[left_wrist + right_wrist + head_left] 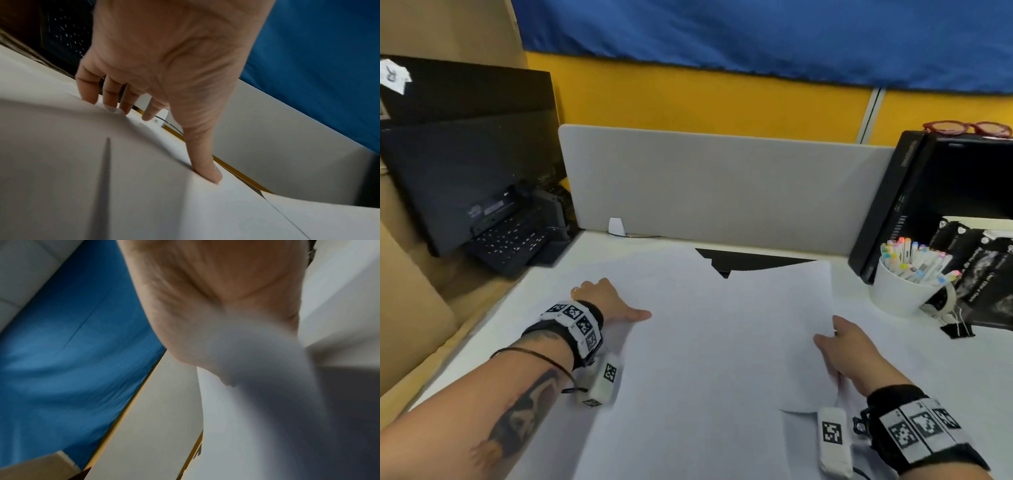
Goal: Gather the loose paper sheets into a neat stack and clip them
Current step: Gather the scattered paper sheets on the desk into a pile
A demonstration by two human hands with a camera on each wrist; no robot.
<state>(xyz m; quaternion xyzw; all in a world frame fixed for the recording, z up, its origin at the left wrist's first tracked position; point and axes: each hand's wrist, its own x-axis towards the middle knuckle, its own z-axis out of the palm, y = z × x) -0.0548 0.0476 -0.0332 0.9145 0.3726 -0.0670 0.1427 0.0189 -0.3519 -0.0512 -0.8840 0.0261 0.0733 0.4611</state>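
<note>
Several white paper sheets lie spread and overlapping across the white desk. My left hand rests at their left edge; in the left wrist view its fingers are straight and spread, tips on the paper, and the thumb presses down. My right hand grips the right edge of a sheet that curls up off the desk. In the right wrist view this blurred sheet hides the fingers below the palm. A black binder clip lies at the right.
A white cup of markers and black boxes stand at the right. A black keyboard and monitor sit at the left. A grey divider panel closes the back, with a dark flat object partly under the sheets.
</note>
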